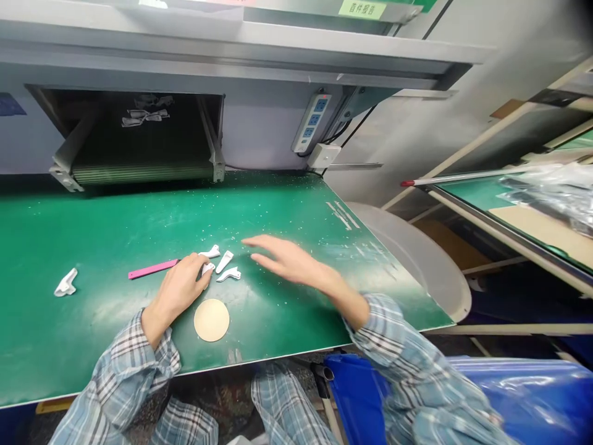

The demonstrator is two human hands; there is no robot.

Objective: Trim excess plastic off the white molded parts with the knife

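Note:
My left hand rests low over the green tabletop, its fingers curled around a small white plastic piece that shows between thumb and fingertips. Right beside those fingers lie more white pieces: a curved one, a straight one and one just behind. A pink strip-like tool sticks out to the left, its dark end partly hidden by my left hand. Nearer to me is a round beige disc. To the right of the pieces, my right hand is held with its fingers stretched out, holding nothing.
Another white piece lies apart at the left of the green table. Behind, a conveyor belt comes out of an opening with several white pieces on it. A power strip hangs on the wall. A blue bin stands at right.

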